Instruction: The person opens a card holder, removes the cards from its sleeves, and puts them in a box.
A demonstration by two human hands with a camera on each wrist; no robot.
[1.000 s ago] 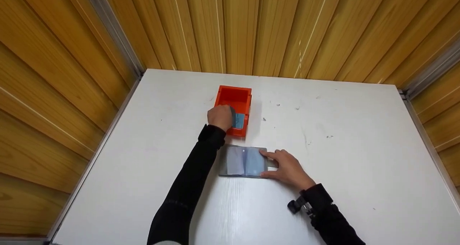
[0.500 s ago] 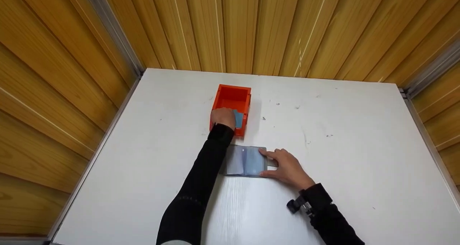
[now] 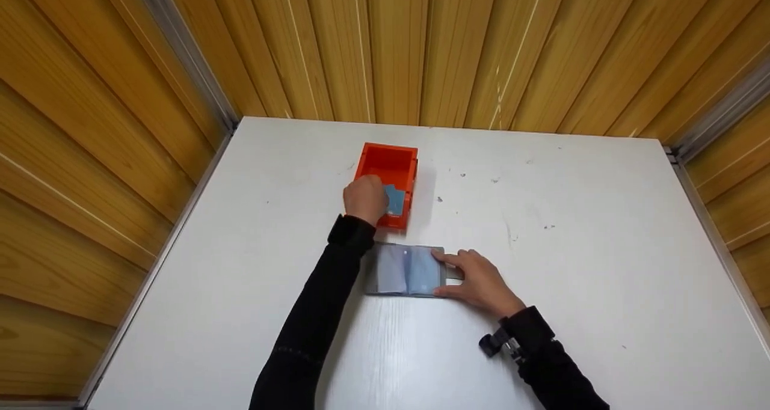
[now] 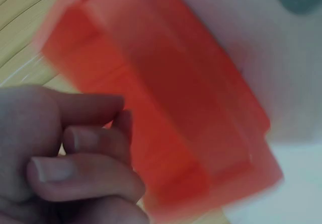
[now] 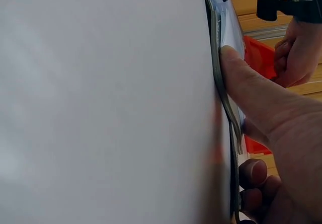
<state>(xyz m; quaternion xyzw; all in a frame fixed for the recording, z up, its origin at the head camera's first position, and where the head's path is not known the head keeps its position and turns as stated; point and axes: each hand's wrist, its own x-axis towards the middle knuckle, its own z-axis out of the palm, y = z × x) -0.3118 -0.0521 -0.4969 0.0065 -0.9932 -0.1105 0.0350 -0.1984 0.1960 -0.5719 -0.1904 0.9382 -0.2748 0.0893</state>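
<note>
An open card holder [image 3: 392, 270] with a grey cover and clear plastic sleeves lies on the white table. My right hand [image 3: 481, 281] grips its right edge; in the right wrist view the thumb [image 5: 246, 78] lies along the sleeves and other fingers curl at the cover's edge. Beyond the holder stands an orange-red bin [image 3: 391, 160]. My left hand [image 3: 366, 198] is over the bin's near left side, beside light-blue cards [image 3: 395, 201] inside it. Close to the bin in the left wrist view, its fingers [image 4: 90, 176] are curled; I cannot tell whether they pinch a card.
The white table [image 3: 577, 266] has small dark marks right of the bin. Yellow wood-look panels [image 3: 457, 49] with metal corner posts wall it at the back and sides. A wrist camera [image 3: 493, 344] is strapped to the right wrist.
My left hand moved a little right and deeper over the bin, then back left and slightly up, exposing more of the card holder's left side. The right hand keeps its grip on the card holder.
</note>
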